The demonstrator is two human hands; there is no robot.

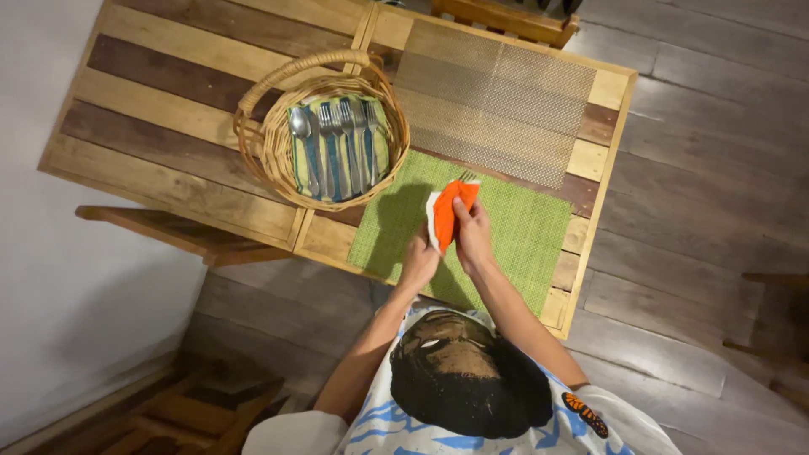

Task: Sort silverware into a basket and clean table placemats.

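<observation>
Orange napkin [447, 215]: soft cloth or paper with a white side showing along its left edge, held up just above the green placemat [522, 232]. A fork [466, 176] seems to be wrapped inside, only the tine tips poke out the top.
Left hand [419, 263]: closed around the lower end of the bundle, fingers curled from below-left.
Right hand [472, 236]: pinching the upper fold, thumb pressed on the orange face, so both hands are holding the same bundle.
Handling guess: really light, floppy fabric around a stiff metal core. Probably wants a grip around the middle where the fork backs it up, otherwise the wrap slumps or the fork slides out.
Placemat texture: fine woven mesh, flat, looks grippy enough.
Second placemat [497, 97]: brown-beige weave, beyond the hands.
Basket [268, 143]: round wicker with a hoop handle, up and left of the left hand, lined with striped green cloth, holding a spoon [301, 126] and several forks [350, 139], shiny steel, likely slippery.
Tabletop [168, 109]: rough mixed-tone wood planks.
</observation>
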